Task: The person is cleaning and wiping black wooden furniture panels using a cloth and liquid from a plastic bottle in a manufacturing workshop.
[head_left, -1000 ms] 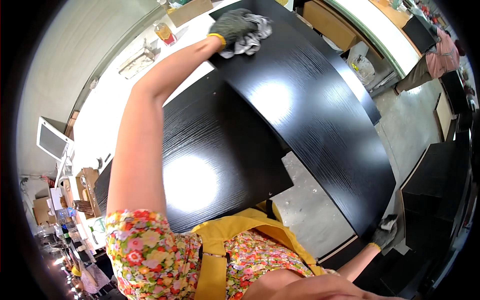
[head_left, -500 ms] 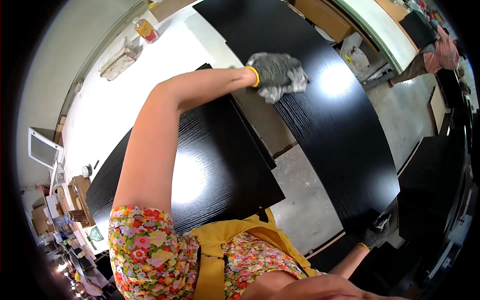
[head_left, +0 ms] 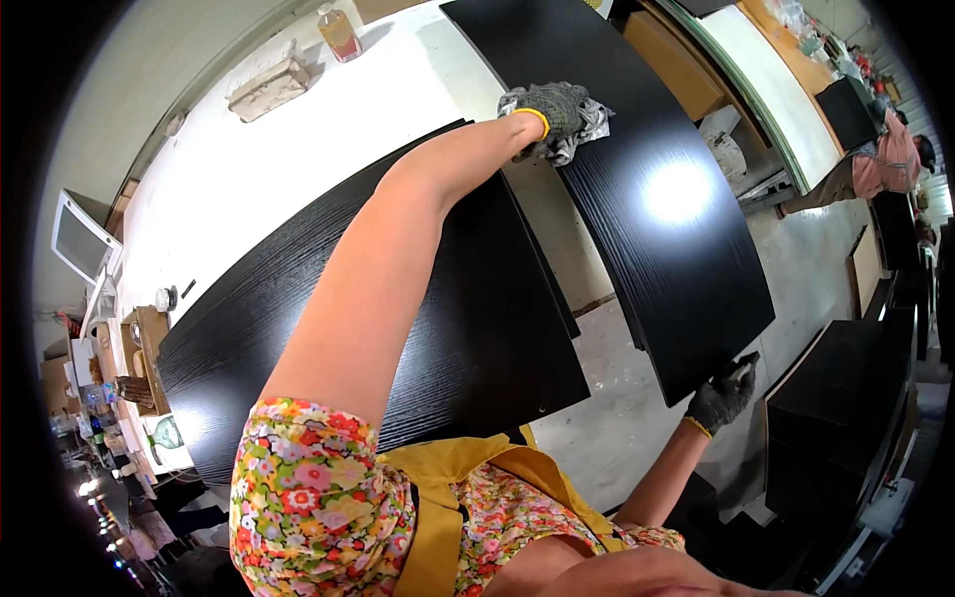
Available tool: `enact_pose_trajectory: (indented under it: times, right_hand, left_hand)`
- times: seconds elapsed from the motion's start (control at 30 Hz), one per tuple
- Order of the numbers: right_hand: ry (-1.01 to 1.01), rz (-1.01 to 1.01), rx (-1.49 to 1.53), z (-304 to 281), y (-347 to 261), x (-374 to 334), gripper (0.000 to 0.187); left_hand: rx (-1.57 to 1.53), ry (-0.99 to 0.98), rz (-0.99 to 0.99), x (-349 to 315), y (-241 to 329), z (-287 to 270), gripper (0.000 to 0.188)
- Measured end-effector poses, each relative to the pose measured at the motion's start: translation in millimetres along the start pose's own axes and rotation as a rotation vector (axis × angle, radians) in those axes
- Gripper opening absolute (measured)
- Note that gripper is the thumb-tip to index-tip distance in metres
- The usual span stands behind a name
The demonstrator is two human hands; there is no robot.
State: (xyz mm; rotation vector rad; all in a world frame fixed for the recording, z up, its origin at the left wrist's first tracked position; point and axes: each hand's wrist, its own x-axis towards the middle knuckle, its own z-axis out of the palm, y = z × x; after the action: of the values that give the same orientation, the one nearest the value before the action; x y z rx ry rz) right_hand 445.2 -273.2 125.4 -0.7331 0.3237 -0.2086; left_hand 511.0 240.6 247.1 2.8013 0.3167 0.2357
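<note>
A long black wood-grain panel (head_left: 657,239) lies lengthwise to the right of centre, its near end jutting past what is under it. My left hand (head_left: 559,111), in a dark grey knit glove with a yellow cuff, presses a crumpled grey-and-white rag (head_left: 594,121) onto the panel's left edge. The fingers are wrapped over the rag. At the panel's near end, my gloved right hand (head_left: 721,395) grips the edge, with its fingers partly hidden. Under my left arm lies a stack of black panels (head_left: 497,328), closer to me.
A white table (head_left: 199,214) carries a bottle with reddish-yellow contents (head_left: 339,35) and a dirty pale block (head_left: 269,90). A cardboard box (head_left: 671,65) and a white bucket (head_left: 723,149) are beyond the panel. More black boards (head_left: 836,398) stand at right. A person (head_left: 885,164) is at the far right.
The long panel has slid away from me, and my right hand has moved forward with its near end. My left hand stays on the rag at the panel's left edge. The view has shifted.
</note>
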Motion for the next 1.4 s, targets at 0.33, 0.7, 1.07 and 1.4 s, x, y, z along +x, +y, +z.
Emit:
enact_pose_trajectory:
  times: [0.33,0.7,1.07,1.4]
  right_hand:
    - [-0.101,-0.025,0.033,62.0,64.3,34.5,0.037]
    - [-0.077,-0.208,0.105,72.5,89.5,70.7,0.034]
    - [0.015,-0.038,0.022,29.0,13.6,-20.7,0.026]
    - [-0.445,0.007,0.148,61.3,26.7,-169.1,0.038]
  left_hand:
    - [-0.928,0.04,0.12,-22.1,-23.0,-34.6,0.045]
    - [-0.869,0.321,-0.357,-416.4,-63.8,-136.7,0.067]
    - [-0.133,0.374,-0.254,-357.5,-128.2,-97.6,0.06]
    - [0.025,0.382,0.596,-211.3,30.8,-5.0,0.047]
